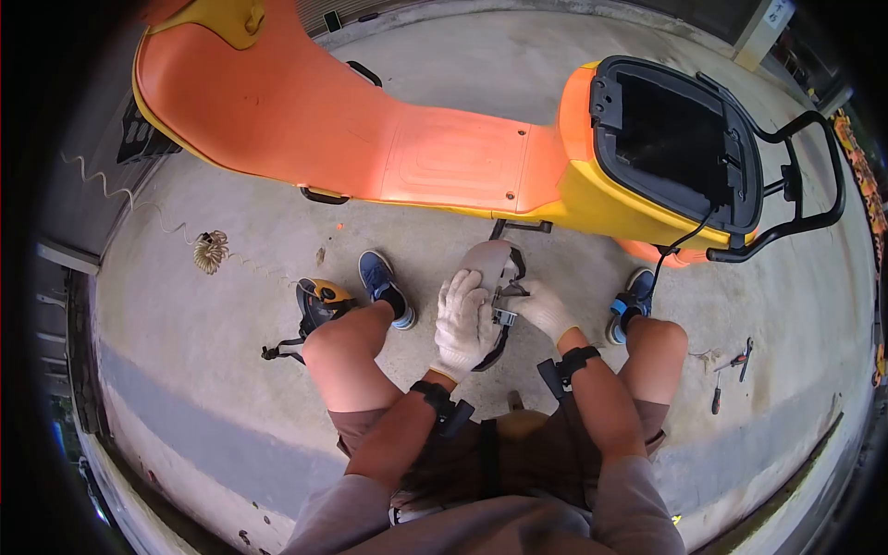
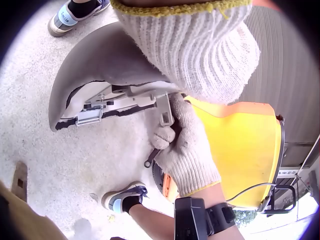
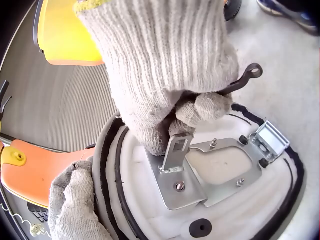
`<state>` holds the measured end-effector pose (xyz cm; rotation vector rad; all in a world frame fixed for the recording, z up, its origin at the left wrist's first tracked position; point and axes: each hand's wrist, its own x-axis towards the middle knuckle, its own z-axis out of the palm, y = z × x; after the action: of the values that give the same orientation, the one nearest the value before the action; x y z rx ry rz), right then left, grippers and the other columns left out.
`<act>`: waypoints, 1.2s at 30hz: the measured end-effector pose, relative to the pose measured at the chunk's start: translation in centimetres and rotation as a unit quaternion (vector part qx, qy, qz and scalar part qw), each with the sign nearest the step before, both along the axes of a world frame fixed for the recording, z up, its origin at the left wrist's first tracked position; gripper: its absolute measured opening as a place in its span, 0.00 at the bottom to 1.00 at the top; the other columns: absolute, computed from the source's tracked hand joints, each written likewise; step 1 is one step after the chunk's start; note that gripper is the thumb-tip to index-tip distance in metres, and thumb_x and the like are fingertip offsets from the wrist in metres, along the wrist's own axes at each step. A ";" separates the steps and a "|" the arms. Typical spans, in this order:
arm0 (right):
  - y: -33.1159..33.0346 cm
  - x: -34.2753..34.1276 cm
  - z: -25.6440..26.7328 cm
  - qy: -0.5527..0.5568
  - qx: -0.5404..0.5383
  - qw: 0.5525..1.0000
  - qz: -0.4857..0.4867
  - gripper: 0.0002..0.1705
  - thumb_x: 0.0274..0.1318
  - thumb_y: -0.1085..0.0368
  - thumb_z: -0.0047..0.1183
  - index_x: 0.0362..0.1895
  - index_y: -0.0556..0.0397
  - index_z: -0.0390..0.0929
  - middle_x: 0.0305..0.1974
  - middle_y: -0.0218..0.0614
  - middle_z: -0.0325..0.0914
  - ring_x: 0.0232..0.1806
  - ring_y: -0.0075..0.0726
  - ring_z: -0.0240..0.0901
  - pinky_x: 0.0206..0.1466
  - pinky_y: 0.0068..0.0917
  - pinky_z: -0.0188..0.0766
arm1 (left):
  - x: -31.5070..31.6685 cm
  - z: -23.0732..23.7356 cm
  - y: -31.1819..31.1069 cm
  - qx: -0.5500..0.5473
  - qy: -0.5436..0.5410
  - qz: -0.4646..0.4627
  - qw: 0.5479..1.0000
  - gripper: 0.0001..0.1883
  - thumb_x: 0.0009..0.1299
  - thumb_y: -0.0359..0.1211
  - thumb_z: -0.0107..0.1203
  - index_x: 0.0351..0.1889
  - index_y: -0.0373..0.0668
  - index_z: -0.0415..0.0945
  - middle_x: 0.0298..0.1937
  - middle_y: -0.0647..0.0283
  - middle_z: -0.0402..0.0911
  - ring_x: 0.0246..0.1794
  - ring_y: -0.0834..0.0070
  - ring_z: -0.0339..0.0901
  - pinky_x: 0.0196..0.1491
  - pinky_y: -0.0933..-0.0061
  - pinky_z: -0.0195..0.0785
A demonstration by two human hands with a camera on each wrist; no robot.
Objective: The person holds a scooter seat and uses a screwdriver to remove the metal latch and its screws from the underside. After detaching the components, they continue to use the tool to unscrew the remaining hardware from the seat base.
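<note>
A grey seat (image 1: 487, 257) is held tilted between the person's knees, its white underside facing the right hand. The gloved left hand (image 1: 465, 319) rests on the outer shell with fingers nearly straight; the right wrist view shows this hand (image 3: 79, 206) beside the seat's rim. In the gloved right hand (image 3: 165, 65) is a dark wrench (image 3: 246, 80), gripped with curled fingers, its ring end sticking out. The wrench's other end is hidden by the glove, close to an upright metal tab (image 3: 176, 152) on the bracket plate (image 3: 172, 192). A hinge piece (image 3: 270, 141) sits at the plate's far end.
An orange and yellow scooter body (image 1: 453, 153) with an uncovered dark compartment (image 1: 671, 129) stands ahead. A yellow and black item (image 1: 324, 301) lies by the left foot, a coiled hose (image 1: 211, 252) farther left. Hand tools, including a screwdriver (image 1: 716, 400), lie on the floor at right.
</note>
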<state>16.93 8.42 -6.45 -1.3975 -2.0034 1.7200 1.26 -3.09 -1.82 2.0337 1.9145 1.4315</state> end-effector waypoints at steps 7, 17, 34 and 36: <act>-0.5 -0.6 4.3 -0.109 -0.031 0.993 -0.029 0.35 0.54 0.42 0.55 0.53 0.60 0.81 0.45 0.51 0.84 0.47 0.46 0.82 0.52 0.35 0.74 | 0.0 0.1 0.2 -0.002 0.001 -0.006 1.000 0.12 0.66 0.24 0.52 0.47 0.37 0.71 0.59 0.46 0.74 0.63 0.43 0.69 0.66 0.47 0.59; -0.4 -0.6 -0.5 0.068 -0.078 0.986 -0.131 0.32 0.60 0.47 0.55 0.53 0.66 0.79 0.44 0.50 0.83 0.44 0.40 0.81 0.48 0.33 0.75 | 0.1 0.3 0.0 -0.021 0.003 -0.003 1.000 0.10 0.68 0.25 0.50 0.47 0.35 0.71 0.61 0.44 0.73 0.64 0.42 0.67 0.67 0.47 0.58; -0.4 -0.3 1.6 0.100 -0.135 0.959 -0.229 0.27 0.60 0.46 0.54 0.42 0.63 0.81 0.31 0.41 0.83 0.33 0.40 0.78 0.41 0.35 0.73 | -0.1 0.2 -0.1 -0.023 0.005 0.000 1.000 0.10 0.68 0.27 0.50 0.46 0.34 0.72 0.60 0.44 0.74 0.64 0.42 0.68 0.68 0.46 0.57; -0.2 -0.2 1.7 0.151 -0.213 0.934 -0.242 0.30 0.60 0.45 0.53 0.42 0.64 0.81 0.32 0.45 0.84 0.35 0.42 0.79 0.42 0.37 0.73 | 0.0 0.3 -0.2 -0.027 0.001 0.002 1.000 0.10 0.68 0.27 0.50 0.46 0.34 0.72 0.60 0.44 0.74 0.64 0.42 0.68 0.68 0.46 0.57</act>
<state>16.74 8.19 -4.77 -1.4647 -1.0490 2.0281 1.23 -3.31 -1.56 2.0104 1.9382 1.3618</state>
